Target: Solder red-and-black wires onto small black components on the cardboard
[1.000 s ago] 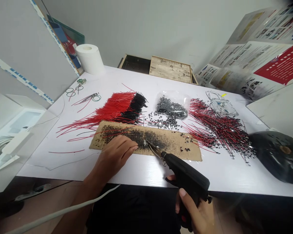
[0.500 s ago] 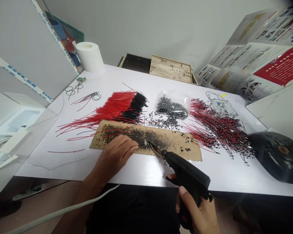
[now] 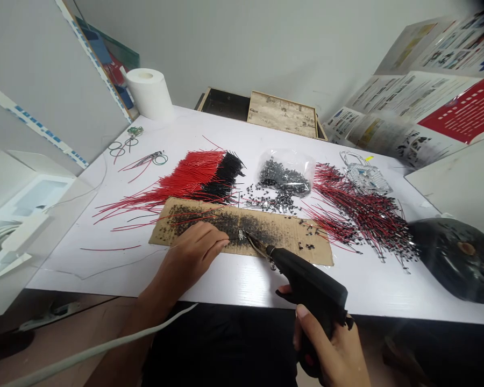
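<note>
My right hand (image 3: 326, 344) is wrapped round the grip of a black pistol-shaped soldering gun (image 3: 308, 277). Its narrow metal tip points left, down to a small shiny metal piece (image 3: 241, 235) on a scorched cardboard strip (image 3: 317, 250). Whether the tip touches that piece I cannot tell. Just left of it, my left hand (image 3: 199, 247) rests on the cardboard with its fingers pressed together; what they pinch is hidden. Several loose red wires (image 3: 193, 217) lie on the cardboard behind these fingers. Beyond the strip lie stacks of red wires (image 3: 191, 174) and black wires (image 3: 223, 180).
Small black connectors (image 3: 272, 201) spill from a clear plastic bag (image 3: 294, 164). Red-and-black wire assemblies (image 3: 363, 212) are heaped at right, beside a shiny black object (image 3: 460, 258). A white paper roll (image 3: 151, 97) stands at back left. A pale cable (image 3: 116, 344) crosses the left forearm.
</note>
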`<move>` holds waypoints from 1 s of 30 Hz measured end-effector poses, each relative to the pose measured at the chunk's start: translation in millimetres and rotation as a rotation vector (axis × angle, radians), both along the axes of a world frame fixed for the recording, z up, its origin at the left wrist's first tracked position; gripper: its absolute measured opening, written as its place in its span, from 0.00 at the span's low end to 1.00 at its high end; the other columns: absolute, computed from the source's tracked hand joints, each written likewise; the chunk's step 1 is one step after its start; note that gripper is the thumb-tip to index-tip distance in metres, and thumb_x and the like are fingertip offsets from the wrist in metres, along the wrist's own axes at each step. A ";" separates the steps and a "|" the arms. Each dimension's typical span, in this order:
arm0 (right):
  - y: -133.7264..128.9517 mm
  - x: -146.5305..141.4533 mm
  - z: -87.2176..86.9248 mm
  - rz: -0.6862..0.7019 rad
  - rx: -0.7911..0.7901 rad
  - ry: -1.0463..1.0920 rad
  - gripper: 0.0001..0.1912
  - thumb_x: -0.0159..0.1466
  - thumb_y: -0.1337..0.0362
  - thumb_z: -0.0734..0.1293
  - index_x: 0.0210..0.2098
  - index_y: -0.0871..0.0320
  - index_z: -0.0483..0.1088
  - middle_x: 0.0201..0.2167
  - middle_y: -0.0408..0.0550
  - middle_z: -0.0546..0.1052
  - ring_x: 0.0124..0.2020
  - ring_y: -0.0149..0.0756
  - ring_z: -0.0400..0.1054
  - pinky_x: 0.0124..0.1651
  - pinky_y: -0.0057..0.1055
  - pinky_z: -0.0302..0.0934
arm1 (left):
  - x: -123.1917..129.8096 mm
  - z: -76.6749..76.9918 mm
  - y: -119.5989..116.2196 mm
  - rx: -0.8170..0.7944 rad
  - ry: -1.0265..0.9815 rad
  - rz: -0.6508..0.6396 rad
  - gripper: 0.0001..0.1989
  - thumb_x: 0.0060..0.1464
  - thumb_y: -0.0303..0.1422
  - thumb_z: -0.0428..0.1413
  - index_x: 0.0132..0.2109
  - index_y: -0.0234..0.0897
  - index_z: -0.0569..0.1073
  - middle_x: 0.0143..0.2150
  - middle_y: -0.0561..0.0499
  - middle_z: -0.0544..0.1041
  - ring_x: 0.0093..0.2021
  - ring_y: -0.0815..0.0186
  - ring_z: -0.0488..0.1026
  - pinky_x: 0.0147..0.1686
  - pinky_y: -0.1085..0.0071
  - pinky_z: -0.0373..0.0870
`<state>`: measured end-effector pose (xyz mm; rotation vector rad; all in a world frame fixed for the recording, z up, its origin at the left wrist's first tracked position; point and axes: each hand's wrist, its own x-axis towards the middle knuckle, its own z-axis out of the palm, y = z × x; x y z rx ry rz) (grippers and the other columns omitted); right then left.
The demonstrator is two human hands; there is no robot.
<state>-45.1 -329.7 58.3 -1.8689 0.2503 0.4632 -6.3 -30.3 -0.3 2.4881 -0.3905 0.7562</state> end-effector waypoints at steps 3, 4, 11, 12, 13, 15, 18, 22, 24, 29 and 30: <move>0.4 2.7 2.0 0.012 0.011 -0.011 0.45 0.71 0.28 0.70 0.63 0.63 0.81 0.22 0.43 0.73 0.22 0.31 0.62 0.27 0.30 0.53 | 0.4 0.5 -0.2 -0.002 0.000 0.004 0.09 0.80 0.30 0.55 0.46 0.39 0.78 0.41 0.52 0.82 0.43 0.64 0.78 0.48 0.66 0.74; 0.4 3.3 2.4 0.015 0.009 -0.014 0.45 0.70 0.27 0.70 0.63 0.63 0.81 0.22 0.43 0.73 0.22 0.31 0.62 0.27 0.30 0.54 | 0.6 0.7 -0.3 0.004 -0.003 0.006 0.09 0.80 0.29 0.56 0.46 0.39 0.78 0.41 0.52 0.82 0.43 0.64 0.78 0.48 0.66 0.74; -3.8 3.2 0.6 0.029 -0.030 -0.015 0.39 0.70 0.29 0.71 0.60 0.56 0.86 0.23 0.43 0.74 0.22 0.30 0.62 0.26 0.30 0.54 | 1.0 -0.3 -0.1 0.031 -0.012 -0.011 0.06 0.79 0.27 0.57 0.47 0.39 0.76 0.41 0.53 0.79 0.43 0.65 0.76 0.48 0.66 0.72; -4.7 3.2 0.2 0.033 -0.034 -0.013 0.38 0.70 0.29 0.71 0.60 0.55 0.86 0.23 0.43 0.74 0.21 0.29 0.61 0.26 0.30 0.54 | 1.0 -0.4 -0.1 0.031 -0.011 -0.012 0.06 0.79 0.27 0.57 0.47 0.39 0.76 0.41 0.53 0.79 0.43 0.65 0.76 0.48 0.66 0.72; -5.5 3.3 -0.2 0.038 -0.040 -0.012 0.39 0.70 0.29 0.71 0.60 0.55 0.86 0.23 0.43 0.75 0.21 0.29 0.61 0.26 0.30 0.53 | 1.0 -0.5 -0.1 0.029 -0.012 -0.013 0.06 0.79 0.27 0.57 0.47 0.39 0.76 0.41 0.53 0.79 0.43 0.65 0.76 0.48 0.66 0.72; -6.9 3.8 -0.5 0.056 -0.061 -0.030 0.40 0.71 0.29 0.70 0.62 0.55 0.86 0.24 0.44 0.75 0.21 0.29 0.62 0.26 0.30 0.55 | 0.9 -0.4 -0.4 0.023 -0.012 -0.015 0.07 0.79 0.27 0.56 0.47 0.39 0.76 0.41 0.53 0.80 0.43 0.65 0.76 0.49 0.67 0.72; -8.9 4.4 -0.1 0.084 -0.093 -0.051 0.39 0.72 0.29 0.69 0.62 0.53 0.86 0.24 0.44 0.75 0.21 0.30 0.63 0.26 0.31 0.55 | 0.5 -0.4 -0.6 0.019 -0.007 -0.012 0.07 0.80 0.28 0.56 0.47 0.39 0.77 0.41 0.53 0.80 0.43 0.65 0.76 0.49 0.67 0.72; -11.6 4.9 -0.8 0.107 -0.107 -0.072 0.35 0.72 0.30 0.69 0.59 0.49 0.87 0.23 0.42 0.71 0.21 0.33 0.63 0.26 0.32 0.55 | -0.1 -1.2 0.0 0.015 0.006 -0.008 0.08 0.80 0.28 0.55 0.47 0.39 0.77 0.42 0.52 0.80 0.43 0.65 0.77 0.49 0.67 0.72; -12.4 5.3 -2.1 0.128 -0.121 -0.100 0.34 0.73 0.30 0.69 0.59 0.50 0.87 0.22 0.43 0.70 0.21 0.34 0.63 0.27 0.33 0.57 | -0.4 -1.6 0.2 0.013 0.004 -0.006 0.08 0.80 0.28 0.55 0.47 0.39 0.77 0.42 0.52 0.80 0.43 0.65 0.76 0.49 0.67 0.72; -14.4 5.6 -7.2 0.147 -0.127 -0.125 0.35 0.74 0.33 0.69 0.61 0.55 0.86 0.22 0.45 0.73 0.20 0.37 0.65 0.24 0.33 0.60 | -0.4 -0.9 -0.6 0.006 -0.003 -0.017 0.07 0.79 0.27 0.56 0.47 0.38 0.76 0.42 0.53 0.79 0.44 0.64 0.76 0.50 0.66 0.71; -15.4 5.6 -8.5 0.155 -0.122 -0.129 0.35 0.75 0.33 0.69 0.61 0.55 0.86 0.22 0.46 0.74 0.20 0.38 0.66 0.23 0.33 0.60 | -0.4 -0.7 -0.7 0.006 -0.001 -0.019 0.07 0.79 0.27 0.56 0.48 0.38 0.76 0.42 0.53 0.79 0.44 0.64 0.76 0.50 0.66 0.71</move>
